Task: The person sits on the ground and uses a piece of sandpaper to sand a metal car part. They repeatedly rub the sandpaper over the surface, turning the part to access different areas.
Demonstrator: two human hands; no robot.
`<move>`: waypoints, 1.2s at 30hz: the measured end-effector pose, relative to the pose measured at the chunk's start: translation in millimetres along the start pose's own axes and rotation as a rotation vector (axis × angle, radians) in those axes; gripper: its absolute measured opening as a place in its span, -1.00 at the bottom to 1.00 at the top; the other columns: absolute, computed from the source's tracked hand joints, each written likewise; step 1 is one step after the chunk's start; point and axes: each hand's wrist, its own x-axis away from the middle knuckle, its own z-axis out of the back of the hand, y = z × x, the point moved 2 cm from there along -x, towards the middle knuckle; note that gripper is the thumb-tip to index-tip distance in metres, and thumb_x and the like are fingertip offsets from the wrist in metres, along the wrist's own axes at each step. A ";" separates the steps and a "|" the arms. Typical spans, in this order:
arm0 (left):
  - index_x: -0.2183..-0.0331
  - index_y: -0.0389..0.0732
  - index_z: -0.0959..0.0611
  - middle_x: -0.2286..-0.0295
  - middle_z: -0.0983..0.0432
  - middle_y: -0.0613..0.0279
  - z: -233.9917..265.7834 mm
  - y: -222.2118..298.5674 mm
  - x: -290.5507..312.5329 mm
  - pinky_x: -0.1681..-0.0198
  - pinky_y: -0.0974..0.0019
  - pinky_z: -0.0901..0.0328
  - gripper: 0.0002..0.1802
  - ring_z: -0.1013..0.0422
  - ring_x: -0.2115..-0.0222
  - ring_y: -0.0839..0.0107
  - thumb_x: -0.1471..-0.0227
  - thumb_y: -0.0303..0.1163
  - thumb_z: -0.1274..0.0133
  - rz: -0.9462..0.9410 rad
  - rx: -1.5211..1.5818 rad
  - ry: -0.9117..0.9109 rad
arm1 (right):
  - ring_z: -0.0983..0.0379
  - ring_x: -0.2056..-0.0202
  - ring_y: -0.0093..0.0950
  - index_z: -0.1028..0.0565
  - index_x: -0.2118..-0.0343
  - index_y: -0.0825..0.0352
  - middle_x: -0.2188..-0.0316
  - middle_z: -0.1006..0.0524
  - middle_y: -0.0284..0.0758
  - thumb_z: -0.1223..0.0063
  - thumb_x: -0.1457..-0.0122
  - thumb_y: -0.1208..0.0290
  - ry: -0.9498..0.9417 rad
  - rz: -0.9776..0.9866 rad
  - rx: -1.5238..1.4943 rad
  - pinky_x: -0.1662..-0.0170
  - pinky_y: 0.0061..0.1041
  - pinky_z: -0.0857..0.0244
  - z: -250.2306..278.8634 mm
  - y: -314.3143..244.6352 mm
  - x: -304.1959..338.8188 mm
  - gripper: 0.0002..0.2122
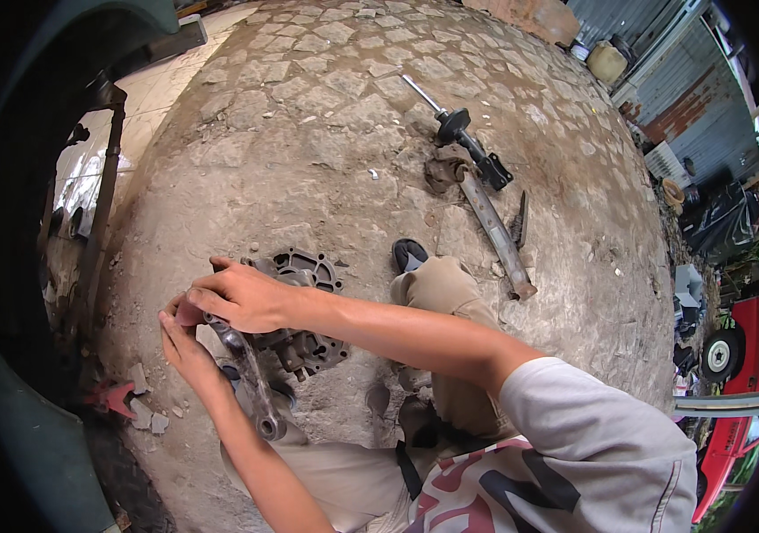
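Observation:
Both hands meet at the far end of a worn metal lever-like arm (pixel 253 382), which has a round eye at its near end. My right hand (pixel 246 298) reaches across from the right, its fingers curled over that far end. From the near side, my left hand (pixel 186 345) closes round the same end, its fingers partly hidden by the right hand. Just what lies between the fingertips cannot be made out. Right beside the hands, a grey cast-metal housing (pixel 315 268) with bolt holes sits on the ground, partly covered by my right forearm.
A black shock absorber strut (pixel 461 133) lies ahead on the stone paving, near a long rusty metal bar (pixel 497 233). Vehicle bodywork (pixel 19 426) borders the left side. Stone chips and a red stand-like piece (pixel 111 397) are at left. A red vehicle (pixel 753 346) stands far right.

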 end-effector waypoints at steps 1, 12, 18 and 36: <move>0.10 -0.40 -0.59 0.19 -0.55 0.07 2.4 -0.2 -1.2 0.01 0.25 -0.35 -0.44 -0.47 0.17 0.33 -0.44 -0.10 0.32 -0.006 0.010 0.005 | -0.52 0.15 -0.10 -0.53 0.23 0.37 0.36 -0.62 -0.11 0.37 -0.45 0.06 -0.008 -0.010 0.032 -0.40 0.03 0.14 -1.7 -1.9 -0.6 -0.52; 0.09 -0.42 -0.58 0.17 -0.56 0.05 0.8 4.7 0.7 -0.02 0.23 -0.34 -0.42 -0.48 0.15 0.32 -0.44 -0.08 0.30 0.020 -0.025 0.022 | -0.52 0.17 -0.05 -0.56 0.25 0.36 0.36 -0.61 -0.08 0.37 -0.45 0.07 0.027 0.003 0.032 -0.39 0.04 0.09 -0.8 4.3 -1.2 -0.52; 0.09 -0.41 -0.60 0.18 -0.57 0.06 -0.1 14.0 3.5 -0.03 0.24 -0.34 -0.42 -0.48 0.14 0.31 -0.42 -0.06 0.27 0.017 -0.052 -0.003 | -0.51 0.18 -0.02 -0.55 0.28 0.37 0.38 -0.60 -0.10 0.36 -0.45 0.06 0.021 0.016 0.066 -0.39 -0.01 0.06 -1.2 7.9 -1.6 -0.52; 0.17 -0.45 -0.62 0.26 -0.59 0.05 -4.4 26.6 11.1 0.02 0.25 -0.34 -0.47 -0.49 0.21 0.33 -0.43 -0.18 0.30 -0.007 -0.053 0.006 | -0.55 0.19 -0.16 -0.58 0.27 0.38 0.48 -0.59 -0.14 0.39 -0.43 -0.08 0.057 -0.055 0.067 -0.38 -0.12 -0.01 -4.3 0.3 -6.4 -0.41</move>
